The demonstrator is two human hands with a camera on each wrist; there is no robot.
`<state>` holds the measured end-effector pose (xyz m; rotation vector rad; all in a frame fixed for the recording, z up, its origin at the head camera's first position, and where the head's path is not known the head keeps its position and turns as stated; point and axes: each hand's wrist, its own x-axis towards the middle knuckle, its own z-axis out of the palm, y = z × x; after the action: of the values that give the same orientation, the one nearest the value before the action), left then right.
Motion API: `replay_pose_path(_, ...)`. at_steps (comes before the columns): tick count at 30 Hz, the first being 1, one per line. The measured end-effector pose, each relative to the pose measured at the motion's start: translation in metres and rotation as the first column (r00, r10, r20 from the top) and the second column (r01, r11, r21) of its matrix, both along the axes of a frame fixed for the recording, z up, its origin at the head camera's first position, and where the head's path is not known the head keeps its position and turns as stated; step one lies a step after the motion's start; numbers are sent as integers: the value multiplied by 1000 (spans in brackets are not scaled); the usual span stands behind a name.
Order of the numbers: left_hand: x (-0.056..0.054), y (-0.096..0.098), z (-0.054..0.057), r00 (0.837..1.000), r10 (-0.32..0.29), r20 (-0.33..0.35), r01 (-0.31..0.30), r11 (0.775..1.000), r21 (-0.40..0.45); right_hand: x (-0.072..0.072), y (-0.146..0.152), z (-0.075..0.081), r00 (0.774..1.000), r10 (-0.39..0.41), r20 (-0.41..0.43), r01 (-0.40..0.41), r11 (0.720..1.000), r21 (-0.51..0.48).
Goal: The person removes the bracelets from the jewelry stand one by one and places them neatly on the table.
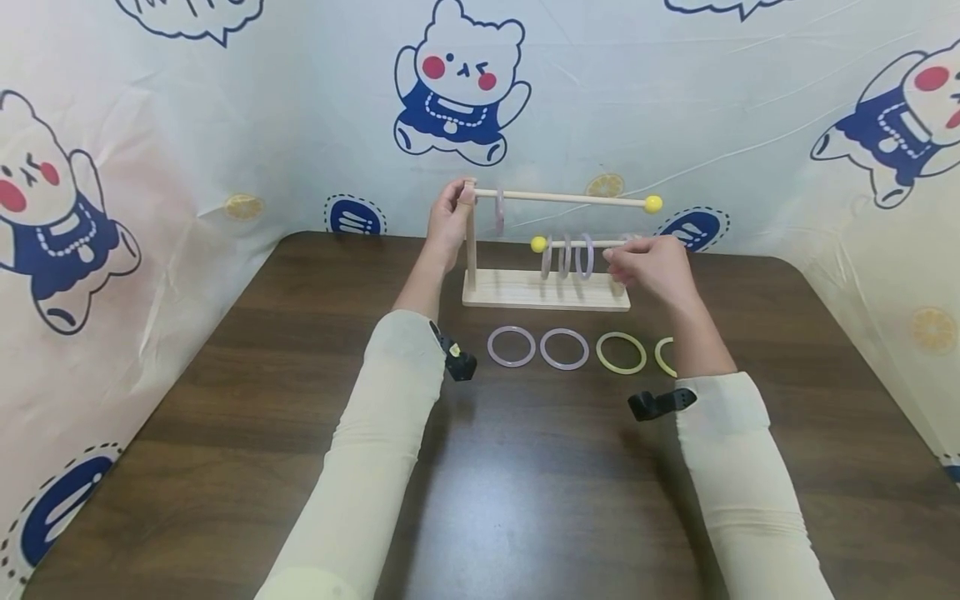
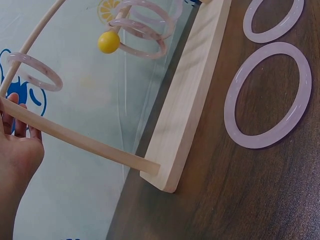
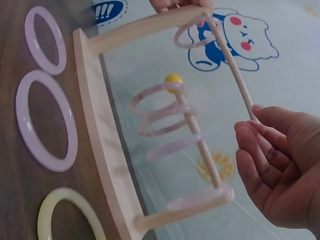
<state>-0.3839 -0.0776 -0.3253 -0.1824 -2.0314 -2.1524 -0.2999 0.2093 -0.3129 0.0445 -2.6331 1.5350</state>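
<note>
On one worktop [image 1: 525, 467] stood one wooden stand [image 1: 543, 292], its left post [image 1: 471, 246] gripped by the left hand's [image 1: 448, 218] fingers, the right hand [image 1: 654, 265] curled near the lower rod [image 1: 603, 244], any grip unclear, five pale rings [image 3: 175, 148] on two rods, two purple rings [image 2: 305, 82] and two visible yellow-green rings [image 3: 45, 220] in front, two yellow balls [image 1: 653, 203] capping the rods.

Stand [image 1: 545, 292]: bare wood, we see, smooth and matt with faint grain
Knobs [image 1: 653, 204]: smooth; we cannot tell the material
Rings [image 2: 230, 107]: plastic by their look, smooth and glossy; we catch highlights on them
Desk [image 1: 480, 492]: dark wood grain, smooth, with a sheen we see at its middle
Backdrop [image 1: 637, 100]: creased, smooth sheet; we cannot tell cloth from plastic
Sleeves [image 1: 375, 433]: matt cloth
</note>
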Motion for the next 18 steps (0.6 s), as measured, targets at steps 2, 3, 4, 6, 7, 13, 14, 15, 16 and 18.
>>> replay_pose_path(2,0,0,0,1000,4,3,-3,1000,-11,-2,-5,2,1000,3,-13,-3,1000,-3)
replay_pose_path(3,1,0,0,1000,5,6,-5,1000,-15,-4,-7,4,1000,5,-18,-6,1000,-6)
replay_pose_path(4,1,1,0,1000,5,5,-5,1000,-17,-5,-9,5,1000,7,-21,-7,1000,-7)
replay_pose_path(6,1,1,0,1000,6,6,-6,1000,-19,-8,-15,8,1000,10,-25,-10,1000,-10)
replay_pose_path(7,1,1,0,1000,7,5,-7,1000,-20,-9,-18,9,1000,13,-29,-13,1000,-7)
replay_pose_path(13,1,0,0,1000,10,4,-10,1000,-18,-16,-35,19,999,38,-31,-37,999,33)
replay_pose_path(14,1,0,0,1000,10,1,-10,1000,-18,-18,-38,21,999,42,-31,-41,998,40)
replay_pose_path(15,1,0,0,1000,9,-1,-9,1000,-18,-19,-41,23,998,49,-34,-47,998,42)
replay_pose_path(16,1,0,0,1000,7,-2,-7,1000,-14,-20,-44,25,998,58,-38,-56,997,45)
replay_pose_path(18,1,0,0,1000,6,-3,-6,1000,-13,-21,-49,29,997,68,-42,-66,996,56)
